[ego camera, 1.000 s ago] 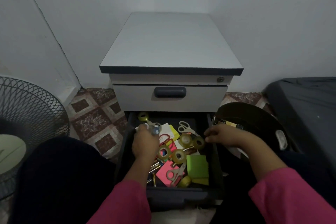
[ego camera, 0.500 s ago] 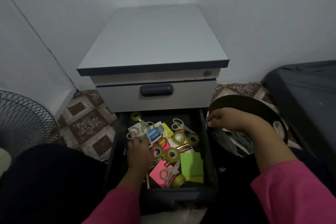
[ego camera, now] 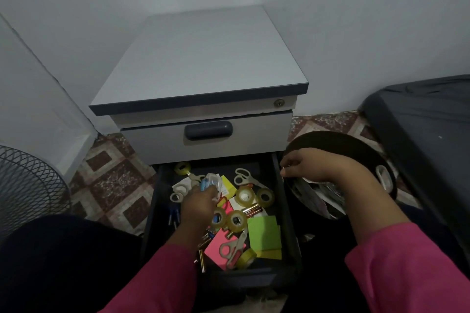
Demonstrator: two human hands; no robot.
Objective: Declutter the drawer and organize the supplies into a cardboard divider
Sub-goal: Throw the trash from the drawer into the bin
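drawer pulled open, packed: tape rolls, scissors, sticky notes. left hand pinches a clear blue packet; right hand curled over a dark bin, contents unclear. no divider visible; sorting barely begun.

Left hand: fingertips hidden behind a clear packet, so we cannot tell the grip. Right hand: fingers curl out of our sight over the dark round bin; its contents we find too dim to name. Wire fan guard: cut by the left edge.
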